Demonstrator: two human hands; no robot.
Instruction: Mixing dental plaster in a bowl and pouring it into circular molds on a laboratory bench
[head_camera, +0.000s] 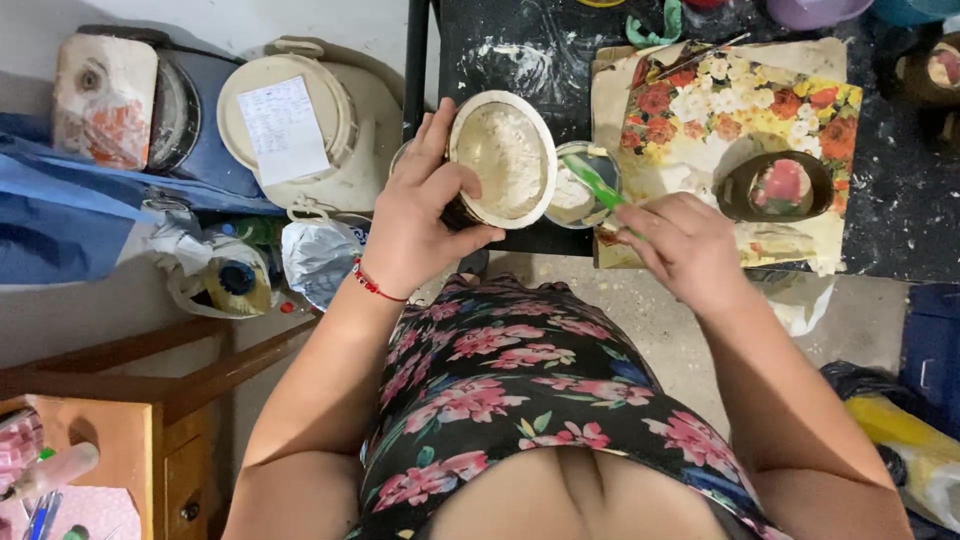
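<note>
Count: two hands, left hand (415, 215) and right hand (685, 245); one oval piece (503, 158); one green brush (592, 183); one small cup (578, 192); one white bucket (300, 135).

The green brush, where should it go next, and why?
Probably across onto the oval piece. The green brush in the right hand has its tip in the small pot of white paste, and the left hand holds the piece tilted beside it.
</note>
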